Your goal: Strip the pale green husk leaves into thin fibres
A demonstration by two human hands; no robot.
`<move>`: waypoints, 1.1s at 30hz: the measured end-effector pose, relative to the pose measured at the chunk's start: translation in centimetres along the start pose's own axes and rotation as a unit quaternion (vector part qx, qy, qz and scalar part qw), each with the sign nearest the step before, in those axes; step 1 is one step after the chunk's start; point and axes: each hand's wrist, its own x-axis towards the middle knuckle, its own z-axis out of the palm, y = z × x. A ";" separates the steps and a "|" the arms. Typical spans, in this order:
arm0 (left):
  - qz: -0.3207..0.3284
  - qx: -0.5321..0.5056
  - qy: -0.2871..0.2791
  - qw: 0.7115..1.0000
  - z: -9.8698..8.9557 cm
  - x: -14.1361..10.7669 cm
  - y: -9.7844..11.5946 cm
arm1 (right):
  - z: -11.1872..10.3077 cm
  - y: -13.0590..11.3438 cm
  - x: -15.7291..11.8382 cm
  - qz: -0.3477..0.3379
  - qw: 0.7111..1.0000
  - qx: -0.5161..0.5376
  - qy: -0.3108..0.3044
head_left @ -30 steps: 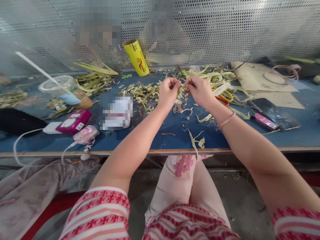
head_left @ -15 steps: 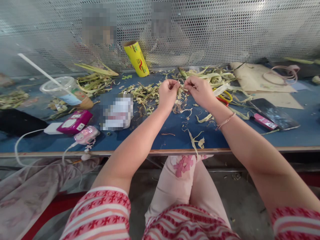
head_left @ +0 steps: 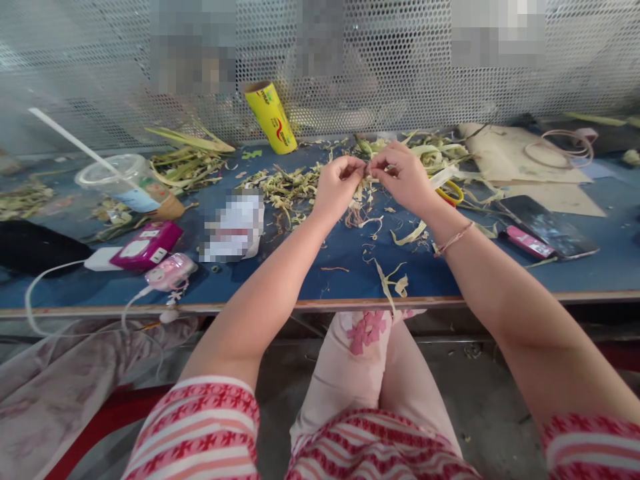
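"Over the blue table (head_left: 275, 283), near its far side: where do the hands stand?"

"Close together, above the plant scraps. Left hand (head_left: 336, 190): thumb and finger tips drawn into a pinch. Right hand (head_left: 407, 180): same posture, facing it. Tips almost meet."

"Pinching what?"

"Small pale piece (head_left: 369, 171), between the two sets of fingertips. Mostly hidden. Stem, leaf or fibre: cannot tell. Nor whether both hands grip it equally."

"Material round about?"

"Loose heap of short, curled shreds (head_left: 287, 189) just beside the left hand, on its outer side. Longer pale-green strips (head_left: 440, 152) beyond the right hand. Separate bundle of long leaves (head_left: 193, 160) farther left, short of the yellow roll (head_left: 273, 120), which leans by the mesh screen (head_left: 415, 73). One forked strip (head_left: 387, 283) at the near edge, its tail hanging over."

"How far along, would you say?"

"Under way, by my reading. Short shreds look broken down already; the long strips and leaves look more nearly whole. The piece at the fingertips is unfinished, as I judge it."

"And what is left?"

"Plenty of long material lies about, but whether it is stock or waste, cannot tell. No tidy finished batch that I can pick out. Share done: not readable from this view."
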 end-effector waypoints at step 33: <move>-0.113 -0.138 -0.018 0.984 0.0 0.0 0.8 | 0.2 0.4 -0.1 -0.035 0.998 -0.009 0.044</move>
